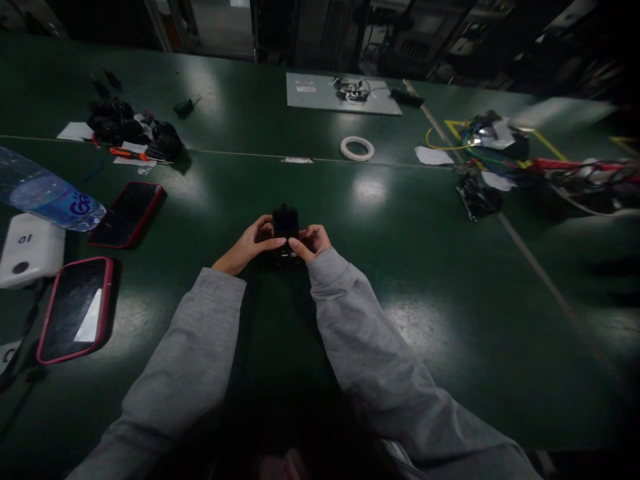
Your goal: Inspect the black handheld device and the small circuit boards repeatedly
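Note:
Between my two hands stands a small black box-like device (pixel 286 223) with a dark square face and a little loop on top; its exact kind is too dark to make out. My left hand (pixel 253 243) grips it from the left, thumb across the front. From the right, my right hand (pixel 313 243) closes on it, its thumb meeting the lower front edge. Small light marks show on the lower part, under the thumbs. The fingers behind the device are partly hidden. Both forearms are in grey sleeves and reach over the green table (pixel 280 333).
At left lie a water bottle (pixel 55 193), a white box (pixel 30 250) and two red-edged phones (pixel 127 213). Black parts (pixel 117 123) and an orange screwdriver (pixel 130 155) lie beyond. A white tape roll (pixel 357 149), a grey board (pixel 320 93) and tangled wires (pixel 493 143) are farther off.

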